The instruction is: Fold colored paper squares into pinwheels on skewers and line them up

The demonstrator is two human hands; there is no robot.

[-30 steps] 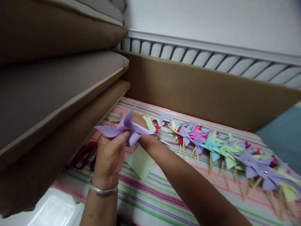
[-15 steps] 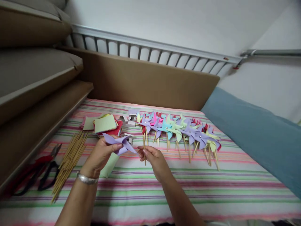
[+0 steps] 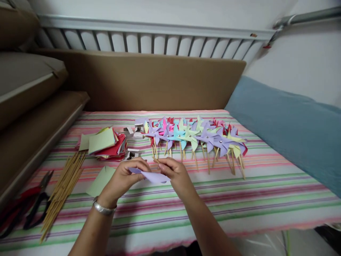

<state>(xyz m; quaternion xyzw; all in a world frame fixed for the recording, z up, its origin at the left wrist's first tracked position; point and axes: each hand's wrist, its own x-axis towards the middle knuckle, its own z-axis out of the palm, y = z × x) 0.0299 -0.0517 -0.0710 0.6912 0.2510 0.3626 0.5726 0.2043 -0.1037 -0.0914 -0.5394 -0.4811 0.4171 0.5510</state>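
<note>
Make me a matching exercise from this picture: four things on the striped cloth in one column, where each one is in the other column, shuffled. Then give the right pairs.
Things
1. purple paper pinwheel
2. bundle of wooden sticks
3. stack of coloured paper squares
4. row of finished pinwheels

Places
A. lying loose at the left, next to the red-handled pliers
B. lined up across the middle of the striped cloth, sticks pointing toward the person
C. held between the left hand and right hand
D. piled just left of the pinwheel row, a green sheet on top

Pairs: 1-C, 2-A, 3-D, 4-B
</note>
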